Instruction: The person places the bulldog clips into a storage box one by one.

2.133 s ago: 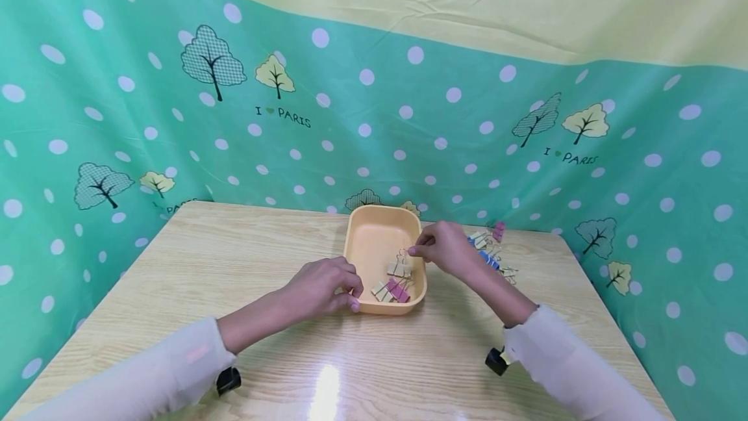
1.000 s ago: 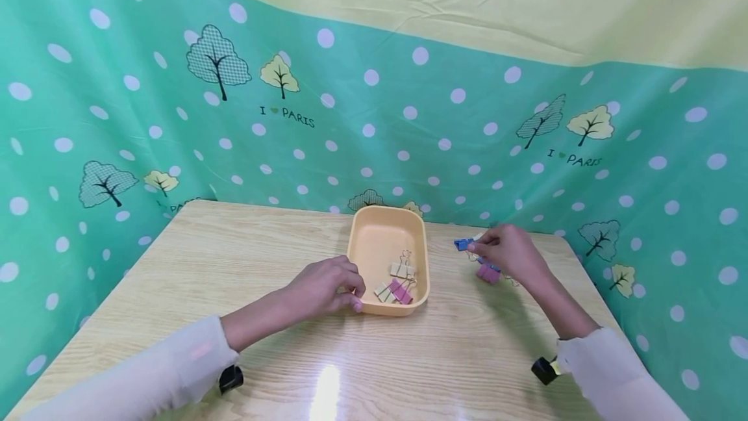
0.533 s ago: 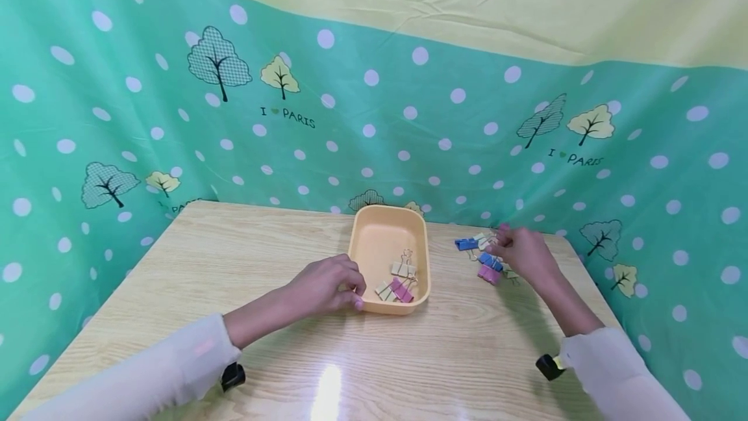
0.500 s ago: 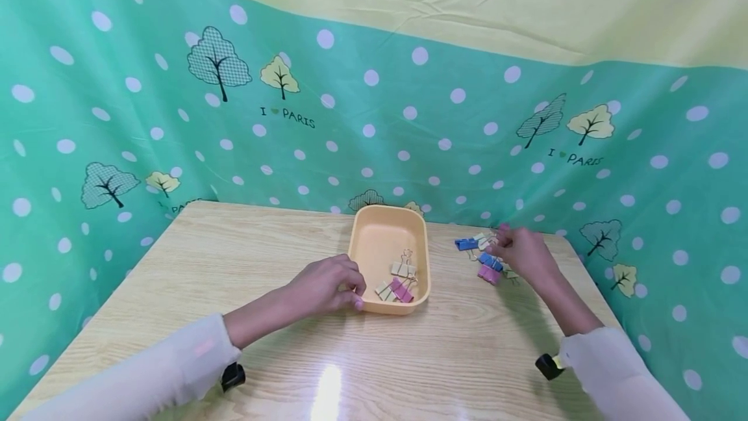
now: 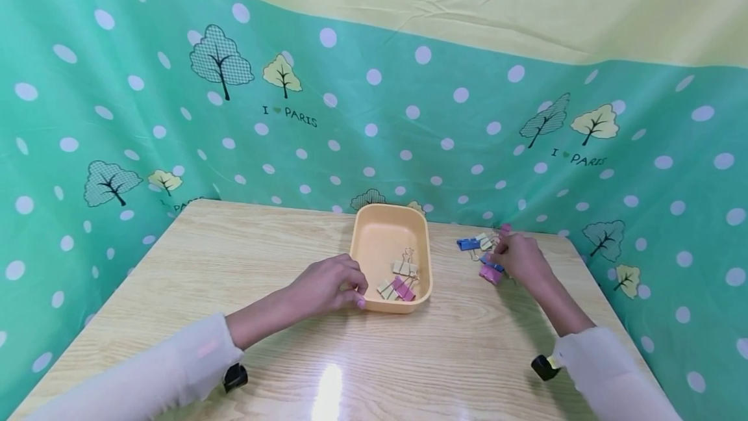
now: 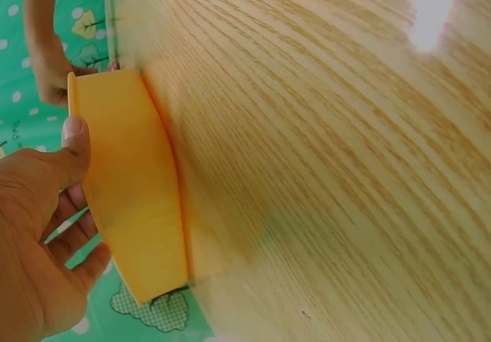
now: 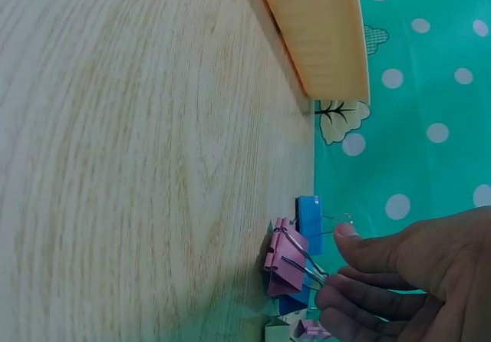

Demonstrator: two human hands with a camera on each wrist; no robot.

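Tray (image 5: 378, 236): A peach-coloured tray sat upright on the wood-grain bench (image 5: 263, 232), its long sides running away from the person.
Inside the tray: Three binder clips lay in the near half; a cream clip (image 5: 405, 268) rested toward the right wall, while a pink clip (image 5: 404, 288) and a second cream clip (image 5: 387, 290) lay close together by the near wall.
Left grip (image 5: 330, 283): The hand was clamped on the tray's near left corner, thumb against the outer wall at the rim, fingers curled at the edge.
Right grip (image 5: 522, 258): The hand reached over loose clips to the right of the tray, its thumb and fingertips apart.
Clips at the right grip: The outer pink clip (image 7: 285, 258), right of the tray, pointed its wire handles at the fingertips; whether they touched could not be told. A blue clip (image 5: 492, 265) lay against it on the side away from the person, partly covered by the fingers.
Rest of the pile: Also right of the tray, an outer blue clip (image 5: 467, 244) lay nearest to it, an outer cream clip (image 5: 485, 242) just beside that, and a far pink clip (image 5: 505, 229) beyond the fingers.
Sleeves: A pale left sleeve (image 5: 158, 362) and a pale right sleeve (image 5: 608, 372) came in on the person's side of the tray.
Backdrop: Behind the tray hung a green dotted curtain (image 5: 350, 154) printed with trees and "PARIS".
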